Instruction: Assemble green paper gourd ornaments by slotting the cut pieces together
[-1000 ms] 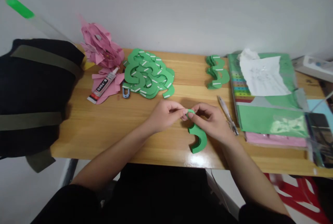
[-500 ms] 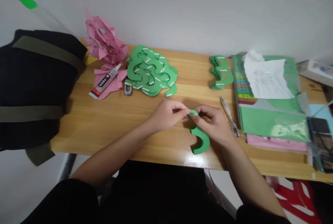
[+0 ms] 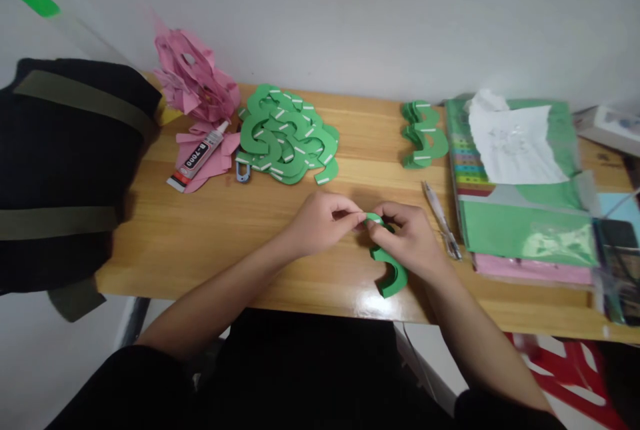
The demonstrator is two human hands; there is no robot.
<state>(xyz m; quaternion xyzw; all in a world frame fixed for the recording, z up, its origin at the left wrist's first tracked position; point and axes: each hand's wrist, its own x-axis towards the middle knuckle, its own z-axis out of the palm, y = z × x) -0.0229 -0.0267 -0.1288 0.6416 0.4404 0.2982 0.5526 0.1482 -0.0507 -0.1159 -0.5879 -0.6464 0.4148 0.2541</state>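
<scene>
My right hand (image 3: 407, 237) grips a small stack of curved green paper cutouts (image 3: 396, 278), thumb on top near the upper end. The stack's lower curl hangs out below the palm, close to the table's front edge. My left hand (image 3: 325, 223) is closed in a pinch at the upper left tip of the same stack; a white strip shows beside its fingertips. Behind the hands lies a heap of similar green cutouts (image 3: 285, 137) with white strips on them. A neater stack of green cutouts (image 3: 433, 143) rests farther right, near the wall.
Left of the heap are crumpled pink paper (image 3: 193, 73), a glue tube (image 3: 197, 157) and a blue-grey clip-like object (image 3: 243, 171). A pen (image 3: 441, 220) lies right of my hands, beside green sheets in a plastic sleeve (image 3: 525, 230). A phone (image 3: 619, 263) and a black bag (image 3: 65, 170) flank the table (image 3: 200, 257).
The lower end of the held green stack has swung slightly to the right. Both hands stay nearly in place, fingertips still together at the upper end. The camera view has shifted a little.
</scene>
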